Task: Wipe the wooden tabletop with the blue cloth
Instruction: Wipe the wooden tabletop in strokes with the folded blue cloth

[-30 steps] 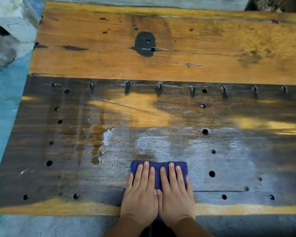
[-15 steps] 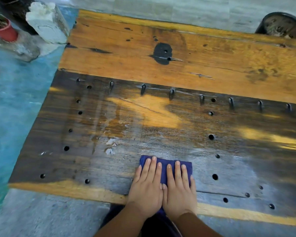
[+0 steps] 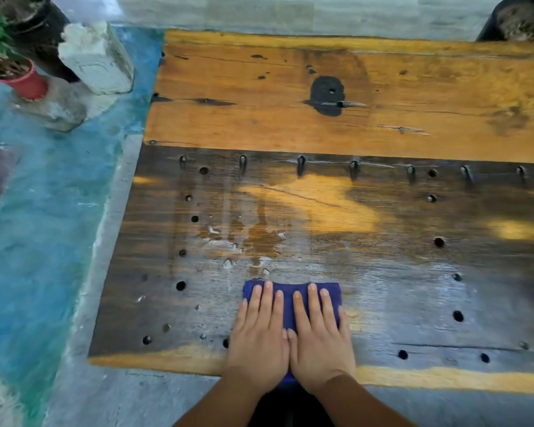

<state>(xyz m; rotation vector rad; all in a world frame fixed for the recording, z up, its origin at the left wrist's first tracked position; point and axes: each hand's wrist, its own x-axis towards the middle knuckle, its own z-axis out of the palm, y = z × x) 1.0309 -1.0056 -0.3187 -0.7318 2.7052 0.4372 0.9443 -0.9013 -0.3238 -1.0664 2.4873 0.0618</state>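
Observation:
The blue cloth (image 3: pixel 288 305) lies folded on the wet, dark near half of the wooden tabletop (image 3: pixel 321 211), close to the front edge. My left hand (image 3: pixel 259 343) and my right hand (image 3: pixel 319 343) rest side by side flat on the cloth, fingers pointing away from me and pressing it down. Only the cloth's far edge and a strip between my hands show. Streaks and small puddles of water (image 3: pixel 253 241) shine on the wood just beyond the cloth.
Several drilled holes (image 3: pixel 458 315) and a row of metal staples (image 3: pixel 301 164) mark the dark plank; the far plank (image 3: pixel 290 118) is lighter and dry-looking. Left of the table, on the blue floor, are a white block (image 3: pixel 96 60) and a red plant pot (image 3: pixel 25 80).
Both hands have slid the cloth leftward along the front edge, away from the holes on the right. The view has swung to take in more of the floor at the left.

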